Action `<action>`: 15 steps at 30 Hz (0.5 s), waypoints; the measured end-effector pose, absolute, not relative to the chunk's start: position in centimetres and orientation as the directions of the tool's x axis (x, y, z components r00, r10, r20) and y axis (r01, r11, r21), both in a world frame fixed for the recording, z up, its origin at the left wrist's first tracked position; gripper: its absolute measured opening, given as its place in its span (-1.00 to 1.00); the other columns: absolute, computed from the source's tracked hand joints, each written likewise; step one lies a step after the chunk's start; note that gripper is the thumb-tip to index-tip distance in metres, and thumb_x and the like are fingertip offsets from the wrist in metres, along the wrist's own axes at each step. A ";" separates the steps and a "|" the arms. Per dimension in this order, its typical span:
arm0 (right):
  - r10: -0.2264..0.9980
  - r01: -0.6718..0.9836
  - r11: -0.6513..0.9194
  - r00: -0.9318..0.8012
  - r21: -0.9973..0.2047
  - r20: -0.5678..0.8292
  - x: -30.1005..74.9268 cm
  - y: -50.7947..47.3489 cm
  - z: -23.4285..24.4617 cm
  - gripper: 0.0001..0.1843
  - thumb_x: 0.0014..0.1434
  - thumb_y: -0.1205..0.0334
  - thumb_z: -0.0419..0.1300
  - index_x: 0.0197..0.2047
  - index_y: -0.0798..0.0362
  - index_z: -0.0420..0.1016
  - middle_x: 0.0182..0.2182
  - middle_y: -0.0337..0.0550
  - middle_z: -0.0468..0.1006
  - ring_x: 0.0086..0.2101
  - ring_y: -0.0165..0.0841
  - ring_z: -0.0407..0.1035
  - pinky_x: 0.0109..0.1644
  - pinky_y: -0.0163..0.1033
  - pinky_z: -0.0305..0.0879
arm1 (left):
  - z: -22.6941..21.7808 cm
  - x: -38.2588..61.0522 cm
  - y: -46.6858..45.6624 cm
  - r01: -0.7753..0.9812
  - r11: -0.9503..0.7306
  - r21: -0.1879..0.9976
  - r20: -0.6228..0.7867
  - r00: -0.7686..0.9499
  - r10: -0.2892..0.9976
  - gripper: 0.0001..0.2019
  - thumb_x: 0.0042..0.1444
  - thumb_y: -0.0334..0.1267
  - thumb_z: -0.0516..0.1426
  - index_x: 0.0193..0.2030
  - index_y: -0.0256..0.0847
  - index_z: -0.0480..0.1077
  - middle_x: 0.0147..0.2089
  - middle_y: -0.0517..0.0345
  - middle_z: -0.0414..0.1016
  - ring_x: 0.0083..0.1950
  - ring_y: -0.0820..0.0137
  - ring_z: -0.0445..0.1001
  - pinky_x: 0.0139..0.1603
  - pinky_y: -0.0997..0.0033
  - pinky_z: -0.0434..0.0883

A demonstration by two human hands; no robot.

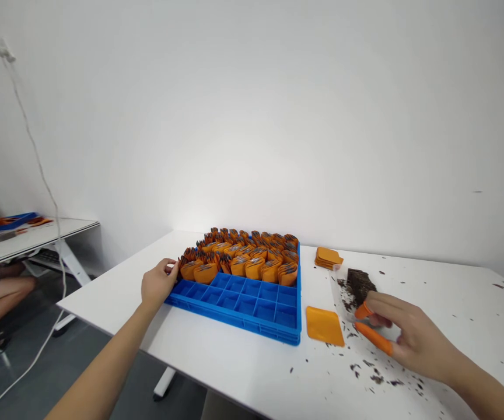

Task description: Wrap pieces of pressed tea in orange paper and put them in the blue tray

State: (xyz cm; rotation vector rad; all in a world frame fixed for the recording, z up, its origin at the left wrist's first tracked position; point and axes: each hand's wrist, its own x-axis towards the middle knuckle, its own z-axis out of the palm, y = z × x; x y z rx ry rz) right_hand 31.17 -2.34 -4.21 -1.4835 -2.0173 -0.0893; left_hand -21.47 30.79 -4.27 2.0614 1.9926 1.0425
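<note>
A blue compartment tray (252,319) stands on the white table, its back rows filled with folded orange packets (254,267) that have dark edges. My left hand (159,283) is at the tray's left side with fingers curled against the leftmost packets; what the fingertips grip is hidden. Orange finger cots cover the thumb and index finger of my right hand (403,332), which are apart with nothing visible between them. It hovers by the near end of a clear shallow container (337,291) holding a block of thin dark brown strips (359,286). A flat orange square (325,325) lies between tray and hand.
A stack of orange squares (327,256) sits behind the container. Dark scraps (377,379) are scattered over the table's right side. At far left, a person's bare leg (4,297) shows beside another table (70,226), and a white cable (37,151) hangs down the wall.
</note>
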 end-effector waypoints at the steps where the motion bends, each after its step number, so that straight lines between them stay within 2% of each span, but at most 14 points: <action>1: 0.836 0.881 0.369 -0.174 -0.297 0.521 31.1 -2.4 -4.1 -0.81 0.41 0.02 0.27 -0.20 -0.08 0.51 -0.42 -0.22 0.46 -0.44 -0.32 0.37 -0.40 -0.25 0.36 | -4.2 -21.4 30.6 0.843 -0.147 0.517 0.398 -0.085 0.913 -0.68 0.35 0.06 0.13 0.00 -0.05 0.59 -0.25 0.18 0.77 -0.29 0.20 0.73 -0.19 0.37 0.49; 4: 0.820 0.885 0.377 -0.180 -0.275 0.544 30.9 -2.5 -3.8 -0.79 0.41 0.02 0.27 -0.24 -0.08 0.47 -0.45 -0.24 0.44 -0.47 -0.33 0.35 -0.43 -0.25 0.33 | -3.9 -21.2 30.3 0.834 -0.152 0.530 0.390 -0.081 0.917 -0.65 0.33 0.09 0.13 -0.01 -0.03 0.62 -0.27 0.24 0.76 -0.31 0.23 0.73 -0.18 0.38 0.49; 7: 0.818 0.891 0.373 -0.183 -0.260 0.545 30.7 -2.6 -3.6 -0.70 0.41 0.01 0.25 -0.33 -0.07 0.40 -0.49 -0.27 0.41 -0.51 -0.35 0.30 -0.47 -0.26 0.27 | -3.5 -21.0 30.0 0.842 -0.142 0.520 0.378 -0.078 0.922 -0.61 0.32 0.13 0.12 -0.02 -0.04 0.64 -0.35 0.22 0.74 -0.27 0.17 0.74 -0.21 0.37 0.48; 9: 0.829 0.891 0.369 -0.187 -0.264 0.527 30.8 -2.6 -3.6 -0.71 0.43 -0.01 0.24 -0.31 -0.07 0.42 -0.49 -0.26 0.41 -0.51 -0.35 0.30 -0.47 -0.27 0.27 | -3.2 -20.8 29.7 0.855 -0.129 0.502 0.367 -0.076 0.927 -0.58 0.34 0.15 0.08 -0.07 -0.05 0.64 -0.42 0.19 0.70 -0.25 0.14 0.73 -0.24 0.36 0.46; 12: 0.843 0.893 0.361 -0.190 -0.268 0.503 31.0 -2.7 -3.8 -0.78 0.44 0.00 0.22 -0.21 -0.08 0.49 -0.48 -0.26 0.43 -0.49 -0.34 0.32 -0.45 -0.27 0.27 | -2.3 -20.4 29.1 0.882 -0.103 0.459 0.356 -0.077 0.931 -0.53 0.39 0.15 0.00 -0.25 -0.07 0.62 -0.50 0.09 0.65 -0.26 0.06 0.70 -0.26 0.29 0.45; 15: 0.851 0.899 0.346 -0.180 -0.269 0.494 31.2 -2.8 -3.9 -0.77 0.45 0.00 0.21 -0.22 -0.07 0.47 -0.47 -0.26 0.42 -0.48 -0.34 0.30 -0.44 -0.27 0.26 | -1.0 -19.0 28.1 0.917 -0.073 0.391 0.389 -0.093 0.916 -0.48 0.40 0.14 -0.04 -0.35 -0.13 0.56 -0.47 -0.11 0.61 -0.24 -0.13 0.66 -0.26 0.12 0.46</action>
